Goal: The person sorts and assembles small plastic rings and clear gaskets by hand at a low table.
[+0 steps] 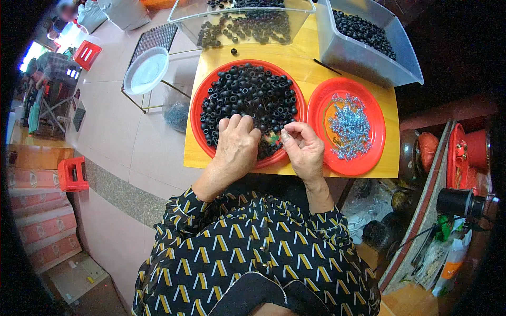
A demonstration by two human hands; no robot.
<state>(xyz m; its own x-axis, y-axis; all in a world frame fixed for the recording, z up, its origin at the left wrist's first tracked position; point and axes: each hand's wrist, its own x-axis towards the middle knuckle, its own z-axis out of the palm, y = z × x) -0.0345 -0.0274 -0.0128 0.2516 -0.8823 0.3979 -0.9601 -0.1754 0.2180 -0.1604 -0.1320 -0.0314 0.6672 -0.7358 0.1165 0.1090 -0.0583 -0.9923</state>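
Note:
A round red tray (pixel 196 136) holds a heap of small black round pieces with holes (pixel 253 95), like beads. Over its near edge, my left hand (pixel 235 145) is curled with its knuckles up; the fingertips and anything in them are hidden. My right hand (pixel 304 152) is at the tray's near right rim, thumb and forefinger pinched together. Whatever is between them is too small to make out. Beside it, to the right, a red plate (pixel 337 164) carries a pile of tiny clear bluish pieces (pixel 350 126).
Two clear plastic bins, one at the far edge (pixel 184 23) and one at the far right (pixel 363 66), contain more black pieces. A dark thin stick (pixel 327 67) lies on the yellow table (pixel 284 55). Left of it stands a rack with a white lid-like dish (pixel 147 71).

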